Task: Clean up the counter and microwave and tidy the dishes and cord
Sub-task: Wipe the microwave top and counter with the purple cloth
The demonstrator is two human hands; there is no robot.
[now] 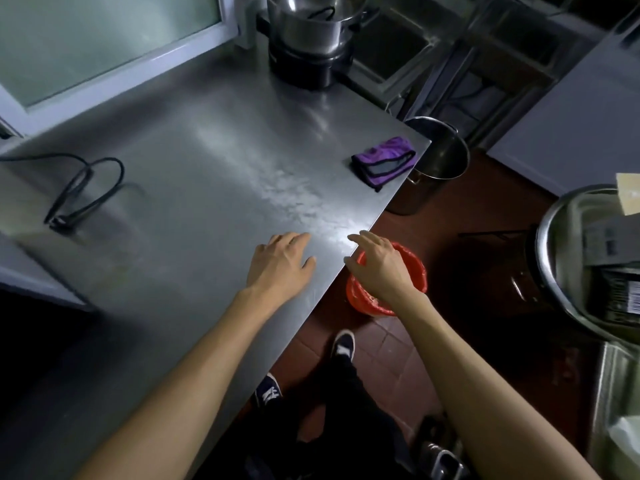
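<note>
Looking down from head height, a brushed stainless steel counter (194,174) fills most of the view. At its right edge the left hand (282,263) lies palm down on the steel, fingers straight and holding nothing. Just past that edge the right hand (379,266) hovers with fingers loosely spread and empty, above a small red plastic bucket (414,271) that stands on the dark red tiled floor (381,348). A folded purple cloth with grey trim (382,161) lies near the counter's far right corner. A looped black power cord (85,190) lies near the left edge. At the far edge a shiny steel pot (311,26) sits on a black base. A tall steel stockpot (438,161) stands on the floor beside the far right corner.
</note>
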